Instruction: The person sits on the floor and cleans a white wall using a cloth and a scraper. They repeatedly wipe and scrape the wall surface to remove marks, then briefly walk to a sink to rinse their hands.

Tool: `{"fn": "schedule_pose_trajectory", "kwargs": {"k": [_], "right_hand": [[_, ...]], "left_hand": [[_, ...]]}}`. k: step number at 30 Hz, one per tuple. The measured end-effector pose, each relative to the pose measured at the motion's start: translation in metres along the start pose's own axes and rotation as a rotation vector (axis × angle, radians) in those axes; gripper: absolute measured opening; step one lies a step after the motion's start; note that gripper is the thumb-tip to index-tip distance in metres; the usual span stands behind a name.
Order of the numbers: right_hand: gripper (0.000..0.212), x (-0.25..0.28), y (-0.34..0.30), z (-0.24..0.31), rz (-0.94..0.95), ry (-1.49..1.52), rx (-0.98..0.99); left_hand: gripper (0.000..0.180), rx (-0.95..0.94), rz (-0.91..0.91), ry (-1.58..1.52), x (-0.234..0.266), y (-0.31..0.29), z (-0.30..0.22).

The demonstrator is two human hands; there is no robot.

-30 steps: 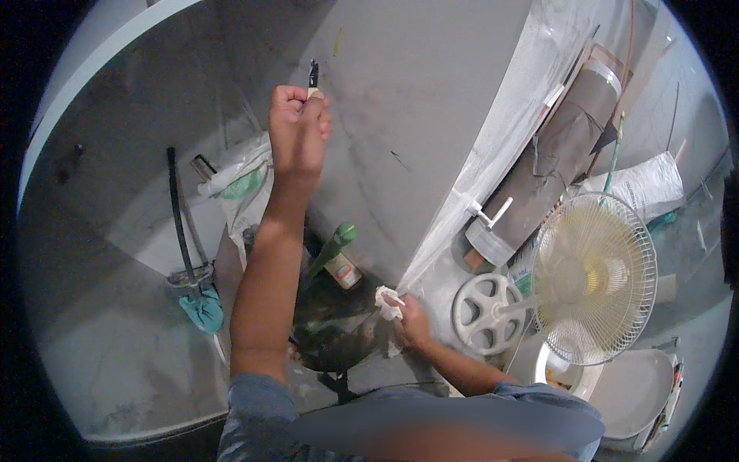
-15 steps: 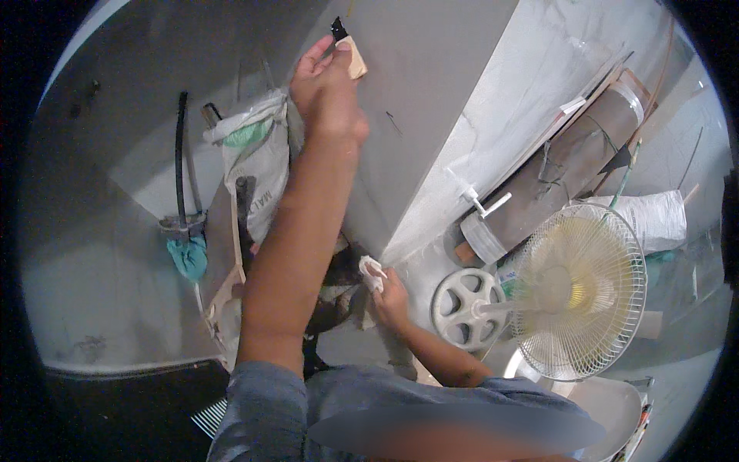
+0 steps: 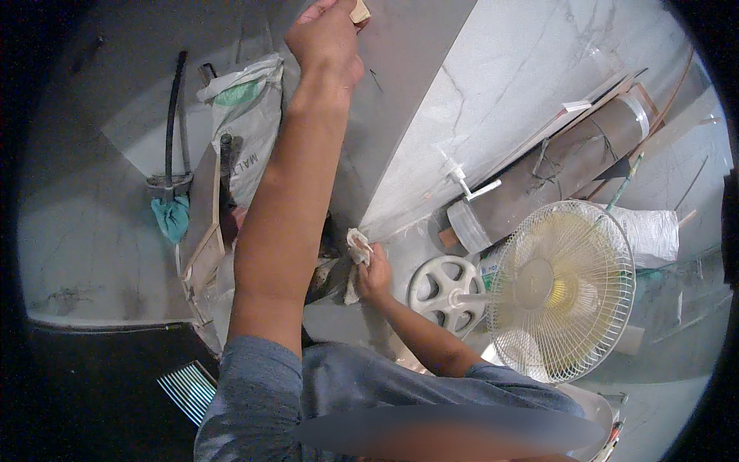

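Note:
Stretched far up along the grey wall panel point(image 3: 408, 54), my left hand point(image 3: 327, 38) is closed on a small flat tan piece point(image 3: 359, 11). The fingertips and the upper end of that piece lie beyond the top of the picture; half a second ago a black end showed on it. My right hand point(image 3: 375, 273) stays low, near the foot of the panel, with its fingers closed around a crumpled white cloth point(image 3: 357, 248).
A standing fan point(image 3: 562, 292) and a white spoked wheel-shaped base point(image 3: 446, 292) are close on my right. Behind them leans a wide brown tube point(image 3: 546, 169). Left of my arm are a white sack point(image 3: 258, 131), a black rod point(image 3: 175, 115) and a teal cloth point(image 3: 171, 219).
My left hand has risen toward the top edge, taking the tan piece partly out of sight. The whole view has shifted slightly. My right hand keeps hold of the cloth.

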State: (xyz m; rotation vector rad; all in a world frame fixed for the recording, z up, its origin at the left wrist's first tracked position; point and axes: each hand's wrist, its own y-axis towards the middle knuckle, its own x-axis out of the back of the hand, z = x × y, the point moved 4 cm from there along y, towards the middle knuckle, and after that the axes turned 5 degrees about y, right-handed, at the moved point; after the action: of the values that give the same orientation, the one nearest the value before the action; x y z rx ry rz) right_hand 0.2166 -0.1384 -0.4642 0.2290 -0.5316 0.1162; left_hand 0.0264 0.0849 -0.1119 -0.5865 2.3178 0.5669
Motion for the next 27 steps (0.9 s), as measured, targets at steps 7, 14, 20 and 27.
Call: {"fn": "schedule_pose_trajectory", "kwargs": {"k": [7,14,20,27], "right_hand": [[0.06,-0.002,0.002,-0.004,-0.003,-0.007,-0.039],[0.053,-0.009,0.0,-0.014,-0.043,-0.01,-0.037],[0.057,-0.007,0.003,0.005,-0.008,-0.027,-0.019],[0.055,-0.016,0.004,0.002,-0.005,-0.032,-0.007]], "left_hand": [[0.026,-0.021,0.063,-0.063,0.002,0.013,0.0],[0.029,0.033,0.064,-0.055,-0.003,0.014,-0.009],[0.028,0.031,0.098,-0.042,-0.002,0.028,-0.007],[0.031,0.003,0.112,-0.095,-0.012,0.043,-0.016]]}}
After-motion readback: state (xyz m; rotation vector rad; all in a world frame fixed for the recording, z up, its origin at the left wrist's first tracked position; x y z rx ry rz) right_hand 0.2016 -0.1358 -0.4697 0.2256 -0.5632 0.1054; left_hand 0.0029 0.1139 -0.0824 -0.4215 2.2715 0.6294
